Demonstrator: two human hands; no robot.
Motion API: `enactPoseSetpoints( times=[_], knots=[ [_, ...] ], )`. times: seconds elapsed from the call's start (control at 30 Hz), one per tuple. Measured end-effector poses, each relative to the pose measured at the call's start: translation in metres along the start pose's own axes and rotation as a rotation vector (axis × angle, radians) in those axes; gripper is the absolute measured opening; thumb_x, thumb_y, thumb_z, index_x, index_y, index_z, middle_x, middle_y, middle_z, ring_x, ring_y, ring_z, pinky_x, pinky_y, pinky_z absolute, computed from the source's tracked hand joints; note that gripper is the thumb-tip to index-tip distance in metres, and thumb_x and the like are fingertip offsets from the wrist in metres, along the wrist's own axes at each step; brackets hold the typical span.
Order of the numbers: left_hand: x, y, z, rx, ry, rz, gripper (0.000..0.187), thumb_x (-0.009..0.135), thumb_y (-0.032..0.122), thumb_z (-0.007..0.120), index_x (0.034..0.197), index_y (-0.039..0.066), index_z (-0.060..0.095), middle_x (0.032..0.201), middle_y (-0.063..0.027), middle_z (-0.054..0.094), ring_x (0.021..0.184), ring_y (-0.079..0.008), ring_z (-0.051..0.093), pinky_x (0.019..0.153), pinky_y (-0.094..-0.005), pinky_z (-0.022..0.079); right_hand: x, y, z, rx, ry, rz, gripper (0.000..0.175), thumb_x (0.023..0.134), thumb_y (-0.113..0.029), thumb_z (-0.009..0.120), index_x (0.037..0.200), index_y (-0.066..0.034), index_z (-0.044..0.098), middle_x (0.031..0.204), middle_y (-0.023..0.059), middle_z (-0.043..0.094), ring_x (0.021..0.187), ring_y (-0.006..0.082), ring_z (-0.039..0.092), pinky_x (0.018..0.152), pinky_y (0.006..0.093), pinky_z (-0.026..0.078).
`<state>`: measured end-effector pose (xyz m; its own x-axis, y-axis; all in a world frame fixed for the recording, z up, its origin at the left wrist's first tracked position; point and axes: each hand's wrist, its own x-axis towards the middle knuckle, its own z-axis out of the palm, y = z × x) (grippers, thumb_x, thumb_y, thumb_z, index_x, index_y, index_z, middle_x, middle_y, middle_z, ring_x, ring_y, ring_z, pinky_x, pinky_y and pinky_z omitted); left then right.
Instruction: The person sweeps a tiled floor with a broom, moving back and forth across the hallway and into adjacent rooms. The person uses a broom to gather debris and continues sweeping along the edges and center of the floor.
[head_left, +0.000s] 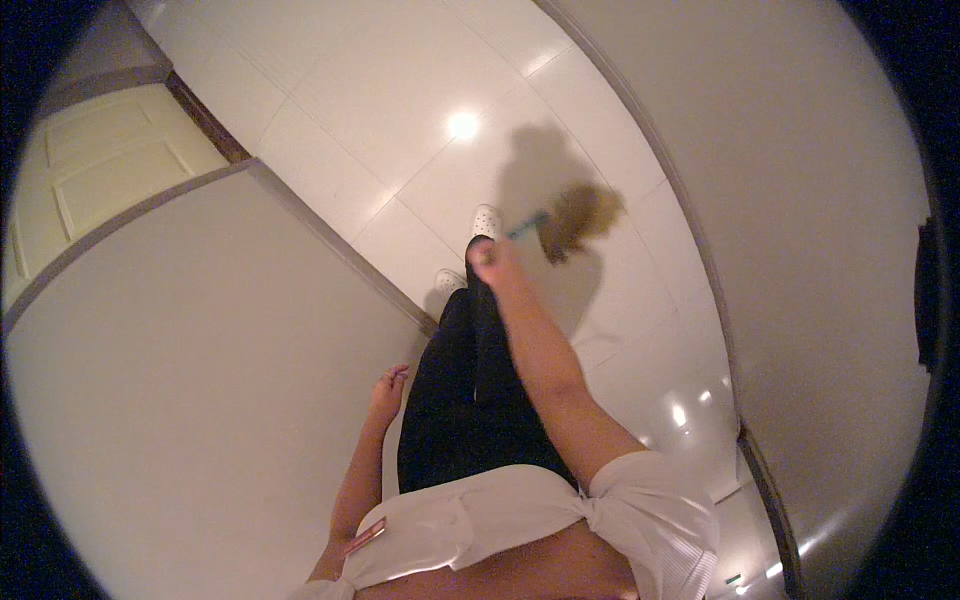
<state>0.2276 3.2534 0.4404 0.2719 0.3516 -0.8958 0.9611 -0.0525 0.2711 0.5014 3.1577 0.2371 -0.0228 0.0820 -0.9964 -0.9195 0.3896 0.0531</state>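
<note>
My right hand (489, 264) is wrapped around the handle of a broom, held out in front of my legs. A blue part of the broom (528, 225) shows beyond the hand, and its bushy brown bristle head (581, 217) fans out over the floor to the right. The bristles are blurred, and I cannot tell whether they touch the tiles. At my left side, my left hand (388, 390) hangs beside the thigh of my black trousers (472, 405). It holds nothing, and its fingers are loosely bent and apart.
Glossy pale floor tiles (337, 142) run along a corridor between a left wall (202, 360) and a right wall (795, 225), both with skirting. A panelled door (124, 176) stands at upper left. My perforated white clogs (487, 219) are on the floor, close to the left wall.
</note>
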Motion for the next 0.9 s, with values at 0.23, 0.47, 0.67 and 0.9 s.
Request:
enactPoseSetpoints(
  times=[0.23, 0.47, 0.67, 0.9],
  knots=[
    [-0.021, 0.090, -0.003, 0.269, -0.021, 0.146, 0.026, 0.089, 0.017, 0.045, 0.110, 0.010, 0.057, 0.102, -0.0180, 0.060, 0.096, -0.0318, 0.058, 0.083, -0.0392, 0.046, -0.046, -0.043, 0.193, 0.099, -0.603, 0.459, 0.028, 0.088, -0.034, 0.048, 0.075, -0.0092, 0.042, 0.052, 0.0004, 0.038, 0.041, 0.0132, 0.037, 0.039, 0.0280, 0.034],
    [0.029, 0.082, -0.021, 0.364, -0.038, 0.249, 0.039, 0.086, 0.026, 0.051, 0.122, 0.011, 0.048, 0.115, -0.0225, 0.052, 0.107, -0.0365, 0.051, 0.090, -0.0414, 0.041, -0.151, -0.095, -0.023, -0.648, -0.398, -0.158, 0.038, 0.086, -0.037, 0.051, 0.110, -0.0072, 0.054, 0.060, 0.0003, 0.046, 0.041, 0.0114, 0.039, 0.035, 0.0270, 0.031],
    [0.032, 0.094, -0.019, 0.570, -0.056, -0.033, 0.092, 0.070, 0.052, 0.065, 0.140, 0.018, 0.016, 0.134, -0.0310, 0.026, 0.121, -0.0444, 0.034, 0.100, -0.0454, 0.031, -0.232, -0.074, -0.190, -0.412, 0.260, -0.475, 0.046, 0.090, -0.022, 0.046, 0.133, -0.0290, 0.032, 0.062, 0.0054, 0.047, 0.036, 0.0132, 0.040, 0.033, 0.0278, 0.038],
    [0.089, 0.101, -0.072, 0.460, -0.069, 0.021, 0.095, 0.069, 0.052, 0.066, 0.141, 0.018, 0.015, 0.133, -0.0298, 0.030, 0.119, -0.0445, 0.036, 0.100, -0.0462, 0.032, -0.048, -0.190, -0.165, -0.903, 0.294, -0.884, 0.029, 0.077, -0.031, 0.056, 0.085, -0.0030, 0.052, 0.058, 0.0110, 0.048, 0.052, 0.0249, 0.047, 0.051, 0.0391, 0.042]
  ],
)
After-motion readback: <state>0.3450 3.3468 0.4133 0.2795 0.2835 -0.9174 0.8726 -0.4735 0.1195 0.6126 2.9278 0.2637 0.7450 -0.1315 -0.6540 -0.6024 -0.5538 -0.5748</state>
